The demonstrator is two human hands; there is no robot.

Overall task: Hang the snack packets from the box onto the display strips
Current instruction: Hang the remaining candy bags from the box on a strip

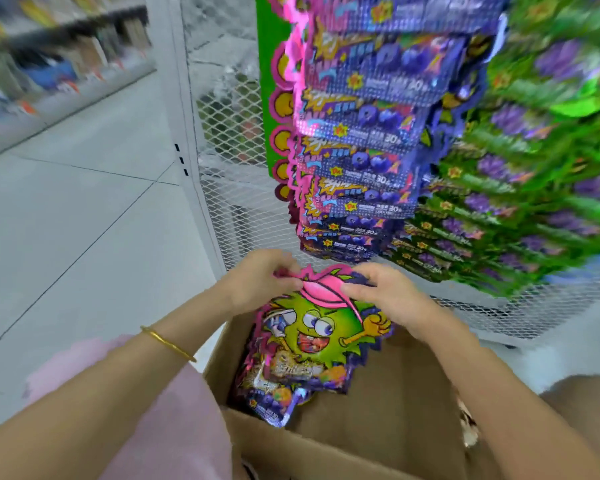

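**Q:** Where is the item located?

**A:** The bundle of snack packets (312, 334) is held upright over the open box (395, 393), with its lower end down inside the box. It sits just below the hanging purple packets (361, 133) and green packets (534, 168), which are on strips against the mesh rack (229, 188).

**Q:** What is the state of the hands?

**A:** The left hand (257, 278) pinches the pink top edge of the bundle at its left corner. The right hand (392, 292) pinches the same edge further right, fingers curled over the front. Neither hand is spread flat.

**Q:** What handling properties should be expected?

**A:** The packets are probably light. The glossy foil looks thin, soft and likely slippery. Several layers show behind the front sheet, so the bundle may fan apart or slide if held loosely. The contents could crush under a firm squeeze.

**Q:** Where is the recommended hold?

**A:** Hold the flat top edge, as both hands do here, and avoid the filled middle. Separate one packet between thumb and forefinger. The hanging hole cannot be seen because the fingers cover that area.
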